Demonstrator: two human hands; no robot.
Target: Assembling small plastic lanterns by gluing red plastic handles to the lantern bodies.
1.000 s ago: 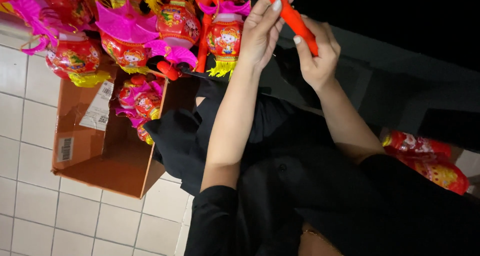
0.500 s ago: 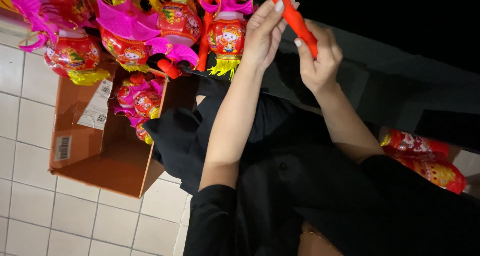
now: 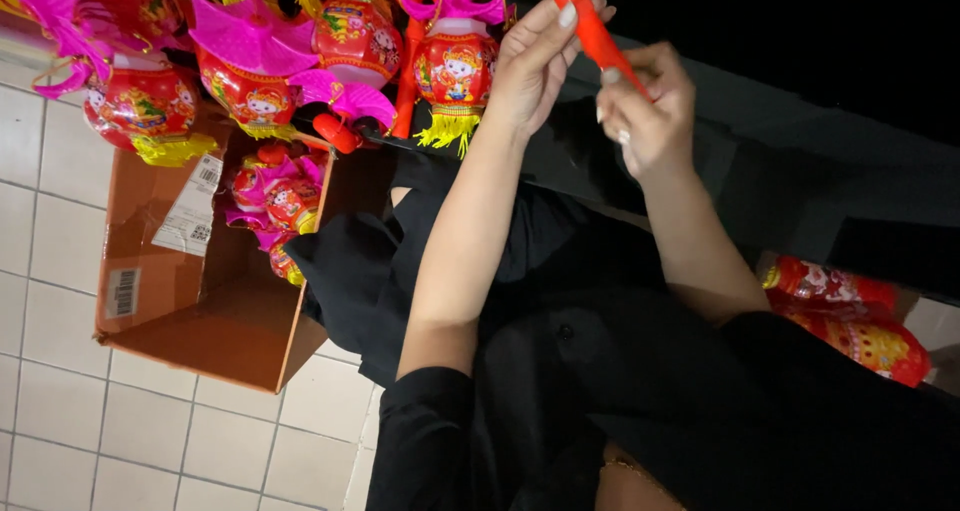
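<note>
Red plastic stick [image 3: 600, 39] pinched between left hand [image 3: 535, 66] and right hand [image 3: 650, 111], just above the hanging lanterns [image 3: 360, 41]; could snap if bent harder.

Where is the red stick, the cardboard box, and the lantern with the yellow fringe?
Red stick [image 3: 598, 39], head view, middle of its shaft between both hands.
Cardboard box [image 3: 215, 316], head view, brown inner wall.
Lantern with yellow fringe [image 3: 455, 68], head view, its round red body.
</note>
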